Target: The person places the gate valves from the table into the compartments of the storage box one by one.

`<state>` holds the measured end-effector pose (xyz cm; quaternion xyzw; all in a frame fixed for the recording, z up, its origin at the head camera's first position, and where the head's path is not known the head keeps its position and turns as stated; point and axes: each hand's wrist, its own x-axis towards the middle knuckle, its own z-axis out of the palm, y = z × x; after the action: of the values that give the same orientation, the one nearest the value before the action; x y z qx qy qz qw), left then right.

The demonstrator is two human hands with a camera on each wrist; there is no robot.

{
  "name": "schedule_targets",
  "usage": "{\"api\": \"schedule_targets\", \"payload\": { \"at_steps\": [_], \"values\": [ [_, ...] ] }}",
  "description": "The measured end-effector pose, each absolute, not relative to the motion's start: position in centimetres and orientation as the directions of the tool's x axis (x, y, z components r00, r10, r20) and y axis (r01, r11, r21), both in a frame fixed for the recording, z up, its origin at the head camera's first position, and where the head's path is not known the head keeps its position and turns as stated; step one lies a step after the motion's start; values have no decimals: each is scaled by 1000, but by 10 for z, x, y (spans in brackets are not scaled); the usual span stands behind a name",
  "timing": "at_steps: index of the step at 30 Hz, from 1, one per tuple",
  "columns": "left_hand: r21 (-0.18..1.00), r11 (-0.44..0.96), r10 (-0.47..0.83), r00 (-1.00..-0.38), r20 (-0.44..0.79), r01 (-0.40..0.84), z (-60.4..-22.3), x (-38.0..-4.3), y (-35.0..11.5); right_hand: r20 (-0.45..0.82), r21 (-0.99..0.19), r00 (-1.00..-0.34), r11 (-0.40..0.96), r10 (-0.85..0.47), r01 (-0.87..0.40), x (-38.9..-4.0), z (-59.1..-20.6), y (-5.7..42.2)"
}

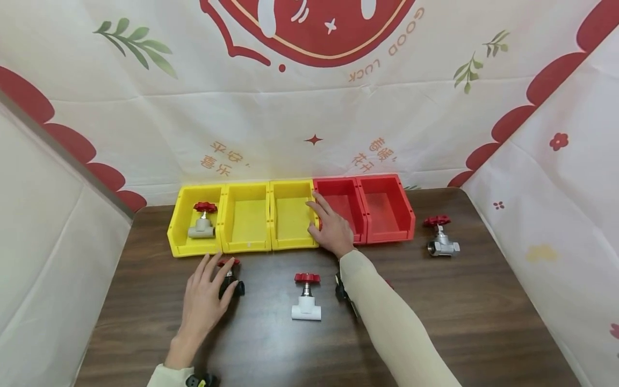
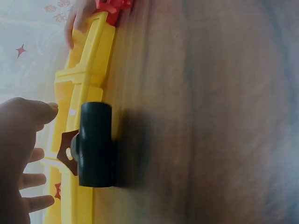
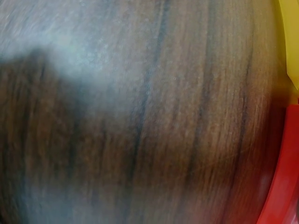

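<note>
My left hand (image 1: 203, 295) is beside a black pipe valve (image 2: 96, 144) with a red handwheel. Its fingers are spread and relaxed, partly covering the valve in the head view. In the left wrist view, the fingers stand apart from the black pipe. My right hand (image 1: 332, 228) is over the border between the third yellow bin (image 1: 293, 247) and a red bin (image 1: 336, 183), thumb and fingers spread, with nothing seen held. A white valve (image 1: 307, 309) with a red handwheel stands on the table between the arms. The right wrist view shows no hand.
In the leftmost yellow bin (image 1: 176, 223) sits a grey valve (image 1: 202, 226). Another yellow bin (image 1: 246, 250) and a second red bin (image 1: 411, 228) complete the row. A metal valve (image 1: 442, 244) lies at the right. My right sleeve hides something red on the table (image 1: 459, 322).
</note>
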<state>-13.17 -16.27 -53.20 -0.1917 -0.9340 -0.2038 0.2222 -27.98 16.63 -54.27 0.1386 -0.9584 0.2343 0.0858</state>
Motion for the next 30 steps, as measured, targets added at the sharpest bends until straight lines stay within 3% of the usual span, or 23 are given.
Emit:
{"api": "schedule_targets", "payload": {
  "at_steps": [8,16,30],
  "values": [
    [229,861,315,-829,462,455,-543,-122,-154,246,-436,-946,848,-209,-300,-282,-544,170],
    [173,903,326,-890,320,393,-552,-114,-145,232,-435,-949,851,-212,-296,-283,-541,169],
    [186,915,309,-918,248,358,-560,-104,-145,226,-441,-952,849,-208,-290,-280,-542,163]
  ]
}}
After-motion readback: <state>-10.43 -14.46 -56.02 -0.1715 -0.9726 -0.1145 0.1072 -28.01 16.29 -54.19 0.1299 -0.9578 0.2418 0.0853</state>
